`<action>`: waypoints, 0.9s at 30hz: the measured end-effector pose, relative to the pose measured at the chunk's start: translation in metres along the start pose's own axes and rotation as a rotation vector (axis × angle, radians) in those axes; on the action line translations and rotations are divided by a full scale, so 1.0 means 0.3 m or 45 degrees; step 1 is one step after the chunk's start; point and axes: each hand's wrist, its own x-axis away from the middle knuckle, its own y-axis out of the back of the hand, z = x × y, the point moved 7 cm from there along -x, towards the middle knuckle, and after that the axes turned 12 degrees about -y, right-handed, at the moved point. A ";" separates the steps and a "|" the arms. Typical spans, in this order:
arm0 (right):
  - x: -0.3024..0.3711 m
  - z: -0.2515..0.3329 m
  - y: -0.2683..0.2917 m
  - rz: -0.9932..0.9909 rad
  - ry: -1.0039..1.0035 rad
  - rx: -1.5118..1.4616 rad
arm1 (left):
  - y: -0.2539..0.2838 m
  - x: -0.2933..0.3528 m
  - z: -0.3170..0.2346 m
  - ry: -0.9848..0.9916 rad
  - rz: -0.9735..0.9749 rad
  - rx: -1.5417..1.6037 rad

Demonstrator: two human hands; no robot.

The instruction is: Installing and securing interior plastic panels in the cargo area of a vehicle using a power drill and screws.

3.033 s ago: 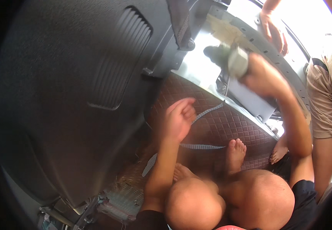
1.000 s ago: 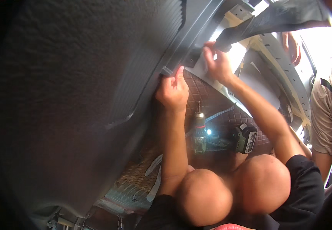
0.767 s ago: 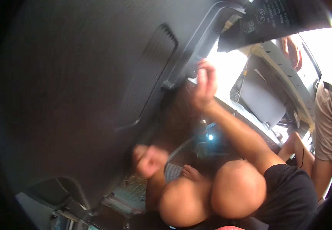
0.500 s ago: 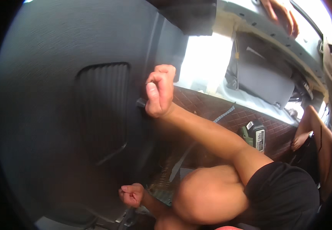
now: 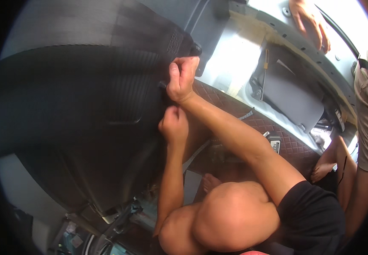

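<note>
A large dark grey moulded panel (image 5: 77, 97) with a ribbed recess fills the left of the view; it resembles the back of a vehicle seat. My right hand (image 5: 183, 80) is closed at the panel's right edge, just below a black knob (image 5: 196, 49). Its thumb lies up against the curled fingers, and whatever they hold is hidden. Directly beneath that wrist, my left hand (image 5: 174, 125) is closed too, knuckles up beside the same edge. It is slightly blurred, and its grip is hidden.
Brown quilted matting (image 5: 292, 146) covers the floor, with a dark battery pack (image 5: 274, 145) on it. Another person's hand (image 5: 311, 23) rests on the pale metal body frame (image 5: 273, 38). That person's leg (image 5: 364, 187) stands at right. Cables and parts (image 5: 75, 238) lie lower left.
My left hand has risen from low down to just under my right wrist. My right hand has shifted slightly up. The panel appears tilted differently, showing its lower end.
</note>
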 end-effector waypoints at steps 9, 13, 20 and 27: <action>-0.182 -0.022 0.209 0.597 0.002 0.407 | -0.229 -0.046 0.071 0.276 -0.111 -0.049; -0.168 -0.111 0.177 1.252 0.392 0.894 | -0.231 -0.050 0.052 0.161 -0.194 -0.026; -0.135 -0.125 0.064 1.506 0.568 0.924 | -0.214 -0.054 0.065 0.129 -0.269 0.031; -0.057 -0.131 0.047 1.513 0.730 1.234 | -0.225 -0.051 0.074 0.145 -0.188 0.028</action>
